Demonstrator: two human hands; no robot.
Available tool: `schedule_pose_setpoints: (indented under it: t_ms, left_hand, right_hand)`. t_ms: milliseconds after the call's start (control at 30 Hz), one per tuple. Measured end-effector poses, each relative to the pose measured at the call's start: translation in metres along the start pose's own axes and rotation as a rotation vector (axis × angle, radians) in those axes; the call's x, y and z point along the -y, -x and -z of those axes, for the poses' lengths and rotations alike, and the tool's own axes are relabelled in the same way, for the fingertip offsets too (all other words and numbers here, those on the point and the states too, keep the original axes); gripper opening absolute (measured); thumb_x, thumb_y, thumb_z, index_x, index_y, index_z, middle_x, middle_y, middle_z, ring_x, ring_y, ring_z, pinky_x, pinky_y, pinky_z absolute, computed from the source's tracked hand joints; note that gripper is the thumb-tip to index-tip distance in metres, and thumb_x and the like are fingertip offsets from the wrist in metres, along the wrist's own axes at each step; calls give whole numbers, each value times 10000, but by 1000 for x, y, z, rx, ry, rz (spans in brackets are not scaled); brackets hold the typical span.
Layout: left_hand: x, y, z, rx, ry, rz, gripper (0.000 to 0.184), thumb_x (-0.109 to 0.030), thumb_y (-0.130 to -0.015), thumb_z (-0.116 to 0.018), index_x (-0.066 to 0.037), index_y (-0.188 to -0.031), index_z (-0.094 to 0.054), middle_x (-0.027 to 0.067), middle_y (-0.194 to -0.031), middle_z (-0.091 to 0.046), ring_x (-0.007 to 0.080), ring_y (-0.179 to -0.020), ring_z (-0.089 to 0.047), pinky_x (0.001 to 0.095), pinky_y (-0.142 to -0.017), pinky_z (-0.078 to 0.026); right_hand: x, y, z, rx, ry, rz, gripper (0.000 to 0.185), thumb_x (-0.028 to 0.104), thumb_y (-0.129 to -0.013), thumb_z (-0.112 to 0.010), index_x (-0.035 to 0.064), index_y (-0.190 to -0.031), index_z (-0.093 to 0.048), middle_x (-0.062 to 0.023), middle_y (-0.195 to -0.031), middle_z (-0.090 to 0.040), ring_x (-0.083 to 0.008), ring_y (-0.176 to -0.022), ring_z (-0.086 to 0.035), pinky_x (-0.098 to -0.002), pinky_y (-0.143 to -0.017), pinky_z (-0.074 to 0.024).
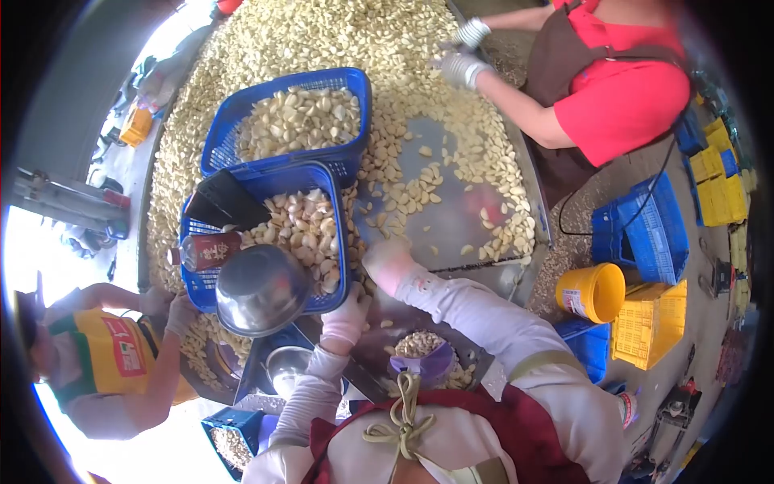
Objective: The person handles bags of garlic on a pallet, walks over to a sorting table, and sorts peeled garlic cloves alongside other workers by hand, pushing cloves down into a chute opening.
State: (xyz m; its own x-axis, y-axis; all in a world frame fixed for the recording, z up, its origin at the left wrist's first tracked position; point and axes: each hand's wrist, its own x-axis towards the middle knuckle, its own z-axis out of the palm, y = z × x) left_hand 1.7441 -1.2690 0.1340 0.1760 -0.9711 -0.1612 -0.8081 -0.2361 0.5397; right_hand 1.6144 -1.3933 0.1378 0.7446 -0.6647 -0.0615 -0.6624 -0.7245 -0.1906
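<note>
My left hand (pixel 347 319), in a pale glove, is at the near right corner of a blue basket (pixel 337 234). Its fingers look curled in, and whatever they hold is hidden. My right hand (pixel 389 263), also gloved, is low over the metal table (pixel 447 230), close to loose garlic cloves (pixel 411 194); its fingers are blurred. Inside the near basket are unpeeled-looking garlic cloves (pixel 310 230), a steel bowl (pixel 264 289), a bottle with a red label (pixel 208 251) and a black object (pixel 227 202). A purple container (pixel 427 367) of garlic stands in front of my body.
Another blue basket (pixel 360 121) of cloves sits behind, beside a large garlic heap (pixel 322 40). Gloved co-workers stand at the far right (pixel 621 81) and left (pixel 121 363). A second steel bowl (pixel 289 367) is near my left forearm. A yellow bucket (pixel 588 292) and crates (pixel 649 323) are right.
</note>
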Motion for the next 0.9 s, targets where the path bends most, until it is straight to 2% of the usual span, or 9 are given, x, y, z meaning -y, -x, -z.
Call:
schedule_pose_setpoints:
  t_ms: [133,267,367,400,433,467,633,833,900]
  left_hand:
    - [-15,4,8,-42,47,0,179,-215,-787,-741,-62,-836,-664,169,-813,-659,391,-791,-648,483,-730,-509]
    - [-19,2,-6,-18,167,-60,178,-187,-777,-748,-51,-825,-644,179,-823,-645,393,-791,-633,484,-709,-504]
    - [-21,0,-5,48,124,-23,181,-169,-776,-749,-42,-837,-636,177,-801,-641,385,-774,-631,481,-690,-494]
    - [-19,-1,-6,51,126,-11,181,-164,-777,-748,-40,-841,-633,175,-785,-636,382,-765,-629,478,-686,-491]
    - [-12,0,-15,-24,150,-61,175,-150,-774,-746,-41,-848,-632,170,-758,-624,370,-749,-624,465,-691,-490]
    - [-9,0,-17,-23,150,-53,175,-150,-774,-746,-41,-848,-632,170,-758,-624,370,-749,-624,465,-691,-490]
    - [-2,-2,-21,-27,200,-75,176,-139,-765,-758,-44,-855,-640,151,-755,-634,361,-724,-619,464,-692,-490]
    - [-6,-3,-18,-17,160,-63,182,-142,-762,-763,-44,-848,-635,145,-758,-635,361,-742,-627,468,-702,-496]
    - [-5,-2,-18,-12,152,-63,182,-142,-762,-763,-44,-847,-635,145,-760,-636,361,-751,-631,468,-705,-498]
  right_hand:
    - [-29,-8,53,181,-27,-134,125,109,-812,-663,78,-844,-780,-120,-908,-757,-353,-838,-735,-476,-734,-581]
    - [-56,-37,164,-20,-418,-137,133,141,-813,-685,59,-806,-790,-197,-891,-746,-383,-822,-728,-452,-741,-587]
    - [-58,-58,140,270,-132,-174,217,208,-854,-682,78,-987,-793,-161,-948,-762,-336,-887,-744,-441,-801,-586]
    - [-71,-72,62,443,132,119,236,222,-858,-688,79,-1017,-789,-153,-1000,-766,-348,-902,-740,-440,-832,-583]
    - [-52,-54,64,417,-171,-103,237,206,-869,-675,78,-1035,-786,-156,-1026,-765,-374,-929,-731,-429,-851,-580]
    - [-29,-43,76,477,-205,-97,231,229,-870,-702,113,-1050,-790,-142,-999,-761,-367,-930,-727,-435,-837,-578]
    - [-9,-1,10,26,-199,52,157,225,-865,-702,106,-929,-784,-128,-913,-723,-345,-914,-718,-460,-793,-571]
    - [-17,4,24,-77,-489,-92,139,203,-869,-650,152,-924,-768,-112,-925,-706,-337,-884,-710,-465,-759,-564]
    - [-26,16,20,-70,-341,-73,140,206,-877,-641,143,-917,-760,-113,-907,-698,-337,-874,-708,-468,-750,-561]
